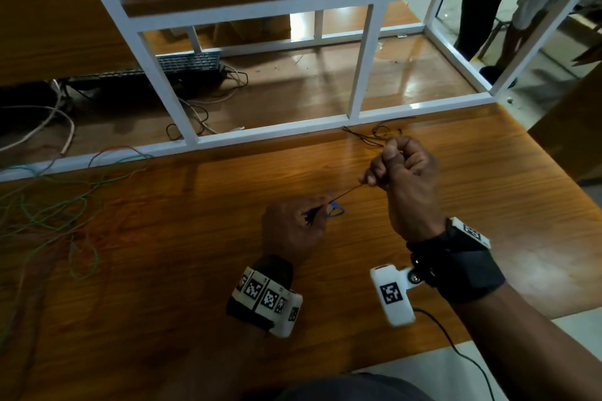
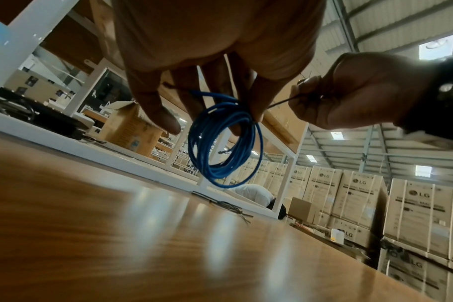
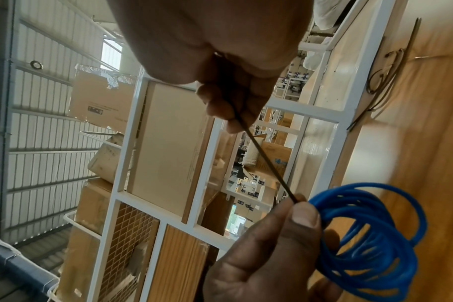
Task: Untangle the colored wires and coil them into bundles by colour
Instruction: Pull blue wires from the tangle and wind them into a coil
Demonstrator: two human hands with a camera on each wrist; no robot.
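A blue wire coil [image 2: 221, 143] hangs from my left hand [image 1: 317, 212], which pinches it just above the wooden table [image 1: 195, 270]; in the head view only a bit of blue coil [image 1: 337, 212] shows past the fingers. A thin black tie [image 1: 345, 194] runs taut from that pinch up to my right hand [image 1: 371, 177], whose curled fingers grip its other end. The right wrist view shows the black tie [image 3: 264, 161] reaching the left thumb beside the blue coil [image 3: 370, 235]. A loose tangle of green, red and blue wires [image 1: 55, 215] lies at the table's left.
Several spare black ties [image 1: 379, 135] lie by the white metal frame [image 1: 260, 132] along the table's far edge. Beyond the frame sit a keyboard [image 1: 192, 63] and cables. A person's legs [image 1: 479, 23] stand at the far right. Stacked cartons [image 2: 375, 204] fill the background.
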